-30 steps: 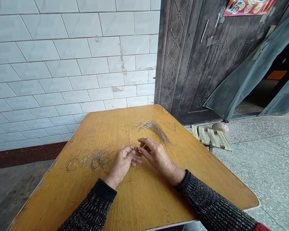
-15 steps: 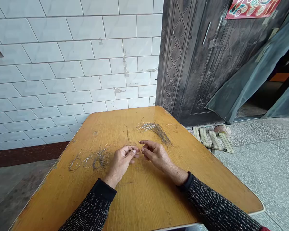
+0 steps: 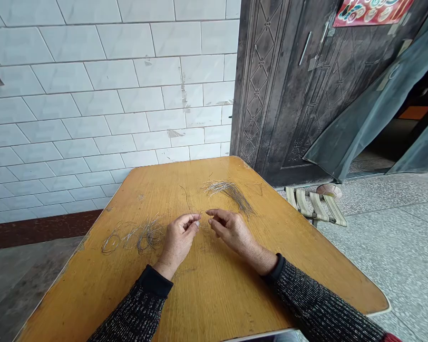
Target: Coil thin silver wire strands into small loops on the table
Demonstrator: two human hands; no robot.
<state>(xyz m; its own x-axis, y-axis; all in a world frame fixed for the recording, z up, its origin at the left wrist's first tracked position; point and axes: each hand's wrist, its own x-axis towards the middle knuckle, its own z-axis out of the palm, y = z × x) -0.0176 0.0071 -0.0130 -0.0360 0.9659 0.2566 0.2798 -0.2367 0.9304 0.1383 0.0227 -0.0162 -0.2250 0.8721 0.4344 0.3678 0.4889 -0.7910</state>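
My left hand (image 3: pixel 177 241) pinches a thin dark wire (image 3: pixel 186 197) between thumb and fingertips above the middle of the table. One end of that wire rises in a curve beyond the fingers, and a short end pokes out towards the right. Just to the right, my right hand (image 3: pixel 237 233) has its thumb and forefinger apart, close to the short end; I see nothing held in it. Several loosely coiled wires (image 3: pixel 150 236) lie to the left of my left hand. Past my right hand rests a bundle of loose wires (image 3: pixel 233 192).
The yellow wooden table (image 3: pixel 214 294) has rounded corners and backs onto a white tiled wall (image 3: pixel 121 99). At the right are a dark carved door (image 3: pixel 288 95) and a grey-green curtain (image 3: pixel 364 114). A low strapped stool (image 3: pixel 316 206) stands beside the table.
My left hand's fingers have curled in more closely around the wire, and its curved end has shifted slightly left. The right hand has barely moved.
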